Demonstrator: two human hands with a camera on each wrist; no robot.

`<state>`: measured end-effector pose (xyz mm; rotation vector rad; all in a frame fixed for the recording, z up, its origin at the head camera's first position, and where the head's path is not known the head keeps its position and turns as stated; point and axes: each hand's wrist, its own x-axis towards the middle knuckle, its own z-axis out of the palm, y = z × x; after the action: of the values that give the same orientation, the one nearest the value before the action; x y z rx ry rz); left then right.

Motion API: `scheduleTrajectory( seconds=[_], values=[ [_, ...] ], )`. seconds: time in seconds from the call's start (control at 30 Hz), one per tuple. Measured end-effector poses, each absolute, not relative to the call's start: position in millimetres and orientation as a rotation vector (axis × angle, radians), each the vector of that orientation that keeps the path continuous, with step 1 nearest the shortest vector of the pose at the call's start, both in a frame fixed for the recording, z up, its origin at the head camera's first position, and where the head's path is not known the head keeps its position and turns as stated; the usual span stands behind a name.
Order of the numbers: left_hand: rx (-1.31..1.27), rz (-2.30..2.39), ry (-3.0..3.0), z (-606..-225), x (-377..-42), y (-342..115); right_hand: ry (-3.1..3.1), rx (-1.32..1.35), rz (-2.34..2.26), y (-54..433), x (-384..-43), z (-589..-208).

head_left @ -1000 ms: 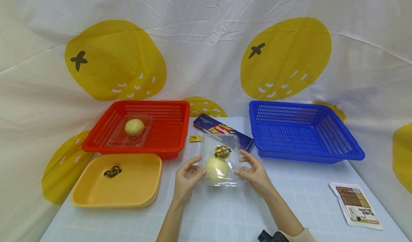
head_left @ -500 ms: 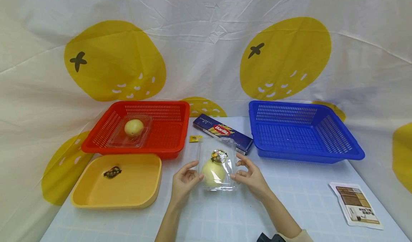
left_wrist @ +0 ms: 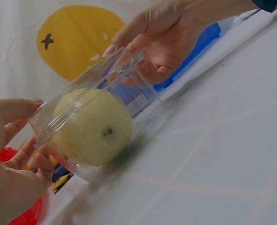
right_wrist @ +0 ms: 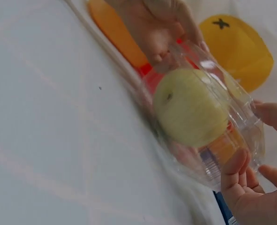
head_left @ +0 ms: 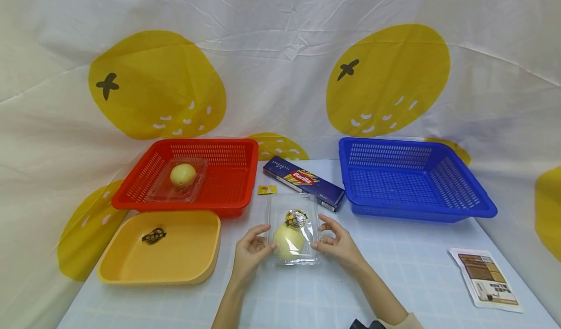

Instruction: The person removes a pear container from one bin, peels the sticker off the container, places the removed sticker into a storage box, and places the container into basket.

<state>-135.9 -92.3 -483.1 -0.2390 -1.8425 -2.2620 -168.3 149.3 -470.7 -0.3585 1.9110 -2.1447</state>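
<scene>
A clear plastic clamshell box [head_left: 279, 206] with its lid closed is held between both hands, near the middle of the table. Inside its near half lies a round pale yellow-green fruit [head_left: 288, 244], its small dark stem spot visible in both wrist views. A round black-and-gold sticker [head_left: 296, 218] is on the lid. My left hand [head_left: 249, 255] pinches the box's left edge between thumb and fingers. On the opposite edge my right hand [head_left: 341, 247] grips the same way. Whether the box's underside touches the table cannot be told.
A red basket [head_left: 228, 206] at back left holds another fruit [head_left: 183, 174] in a clear tray. In front sits a yellow tub [head_left: 175, 265] with a sticker. A spaghetti box [head_left: 302, 180], a small yellow packet [head_left: 267, 190], a blue basket [head_left: 420, 214] and a white-brown pouch [head_left: 486, 280] lie around.
Both hands have brought the clamshell box nearer to me, lower and slightly left. More of the spaghetti box and the small yellow packet shows behind it.
</scene>
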Motion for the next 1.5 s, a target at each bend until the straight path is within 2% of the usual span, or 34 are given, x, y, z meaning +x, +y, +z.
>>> scheduleTrajectory(
  seconds=[0.3,0.6,0.77,1.07,1.5],
  values=[
    [-0.21,-2.143,-1.998,-481.6,-136.6,-91.3,1.921,-0.32,-2.128,149.5,-166.9,-473.8],
    [-0.311,-1.611,-2.119,-436.0,-143.2,-83.2,1.948,-0.281,-2.092,149.7,-168.7,-473.6],
    [-0.46,-1.571,-2.092,-423.1,-159.8,-78.0,1.963,-0.238,-2.071,148.7,-170.2,-473.6],
    [-0.482,-1.699,-2.197,-448.7,-204.3,-73.0,1.981,-0.251,-2.048,147.8,-168.2,-472.7],
    [-0.628,-1.43,-2.404,-454.8,-219.0,-65.4,1.971,-0.319,-2.067,148.5,-169.9,-478.0]
  ],
)
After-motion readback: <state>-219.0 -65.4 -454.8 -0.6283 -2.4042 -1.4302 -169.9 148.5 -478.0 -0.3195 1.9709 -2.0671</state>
